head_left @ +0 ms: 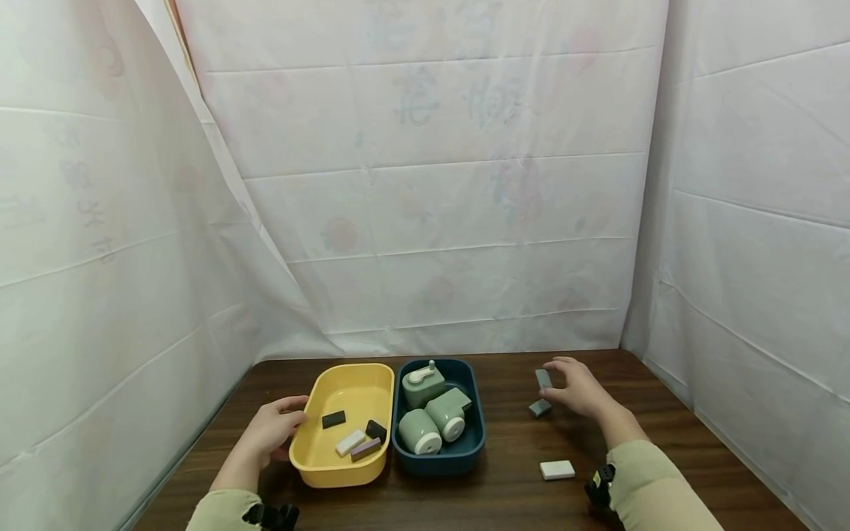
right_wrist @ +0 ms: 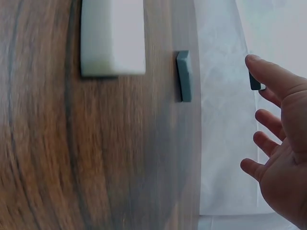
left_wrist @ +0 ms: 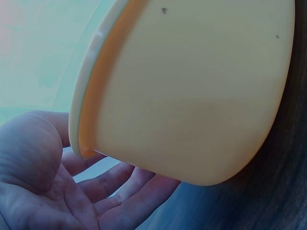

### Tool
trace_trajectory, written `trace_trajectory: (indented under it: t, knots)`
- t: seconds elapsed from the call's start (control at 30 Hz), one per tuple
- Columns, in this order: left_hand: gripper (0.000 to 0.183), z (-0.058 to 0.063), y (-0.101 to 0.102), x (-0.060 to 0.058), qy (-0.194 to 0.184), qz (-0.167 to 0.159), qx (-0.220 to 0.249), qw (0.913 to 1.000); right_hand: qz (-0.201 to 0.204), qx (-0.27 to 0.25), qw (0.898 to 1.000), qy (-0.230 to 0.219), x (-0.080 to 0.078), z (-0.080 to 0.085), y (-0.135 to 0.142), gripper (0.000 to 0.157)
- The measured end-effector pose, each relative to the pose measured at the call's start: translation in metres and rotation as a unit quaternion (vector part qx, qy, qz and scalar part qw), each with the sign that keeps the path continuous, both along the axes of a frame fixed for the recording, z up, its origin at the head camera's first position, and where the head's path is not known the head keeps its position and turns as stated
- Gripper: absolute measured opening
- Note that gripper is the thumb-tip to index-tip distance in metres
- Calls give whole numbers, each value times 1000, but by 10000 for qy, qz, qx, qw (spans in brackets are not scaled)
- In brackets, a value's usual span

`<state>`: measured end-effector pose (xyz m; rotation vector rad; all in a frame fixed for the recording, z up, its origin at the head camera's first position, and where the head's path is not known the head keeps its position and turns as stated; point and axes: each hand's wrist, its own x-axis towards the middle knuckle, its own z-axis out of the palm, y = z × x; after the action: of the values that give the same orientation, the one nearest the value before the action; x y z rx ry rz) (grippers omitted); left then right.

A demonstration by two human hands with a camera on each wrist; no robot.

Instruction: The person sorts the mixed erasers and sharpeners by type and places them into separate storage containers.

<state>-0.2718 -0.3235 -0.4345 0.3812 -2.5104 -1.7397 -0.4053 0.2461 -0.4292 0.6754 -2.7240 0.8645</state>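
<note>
My left hand (head_left: 274, 429) touches the left side of a yellow tray (head_left: 299, 450), its fingers loosely extended along the outside in the left wrist view. Inside the tray lie two black blocks (head_left: 334, 419), a white block (head_left: 350, 442) and a mauve block (head_left: 366, 449). Over the right of the table, my right hand (head_left: 579, 387) pinches a small grey-green rectangular block (head_left: 543, 379) between thumb and index finger; the other fingers are spread in the right wrist view. A second grey-green block (head_left: 540, 408) lies just below that hand, and a white block (head_left: 557, 470) sits nearer me.
Against the yellow tray's right side stands a dark blue tray (head_left: 438, 464). It holds several sage-green objects (head_left: 420, 431) with white parts, some with round white ends. White sheeting (head_left: 438, 221) hangs behind and beside the brown wooden table (head_left: 505, 494).
</note>
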Motion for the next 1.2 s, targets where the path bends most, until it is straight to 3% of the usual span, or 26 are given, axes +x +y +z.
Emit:
trace_trajectory:
  t: [1.2]
  knots:
    - [50,-1,2,3,167,-72,22,9998,584,-74,9980,213,12,33,-79,56]
